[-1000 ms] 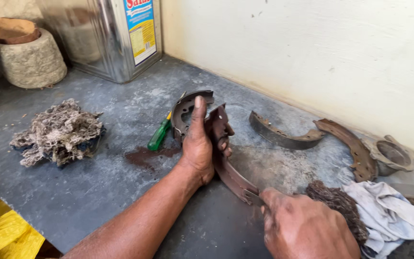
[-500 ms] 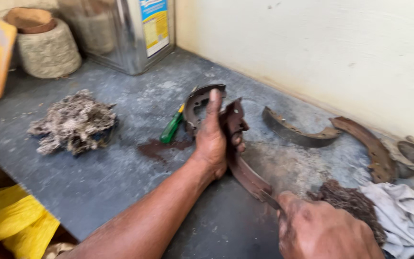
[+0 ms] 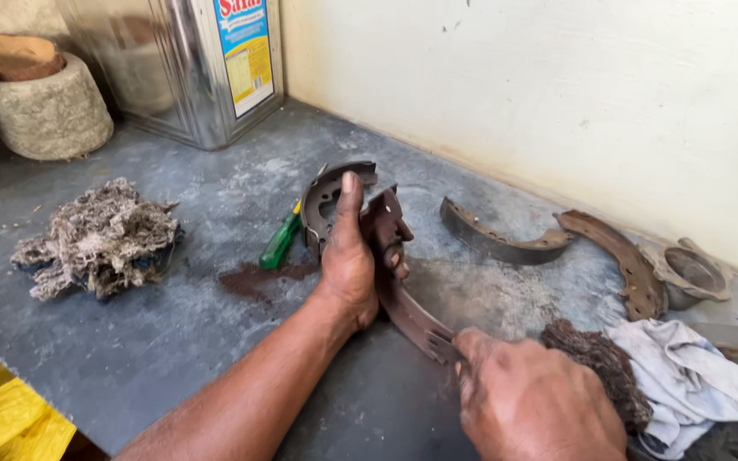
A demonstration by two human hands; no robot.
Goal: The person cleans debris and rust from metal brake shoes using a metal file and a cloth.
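Rusty brown metal is what both hands work on: a curved brake shoe [image 3: 403, 299] stood on edge on the grey bench [image 3: 172, 341]. Nearest the camera, the right hand [image 3: 535, 401] is closed into a fist at the shoe's near end, pressing a small metal blade [image 3: 442, 348] to it; how the fingers sit under the fist cannot be told. Just beyond, the left hand [image 3: 350, 260] clamps the shoe's far half, thumb stretched up along it and fingers wrapped round the web. The shoe's long axis runs from the right hand away and leftward to the left hand, so the blade meets the near end. Left of the shoe lies a green screwdriver [image 3: 280, 242]; behind it a second shoe [image 3: 328, 192]; right of it a cloth [image 3: 694, 384].
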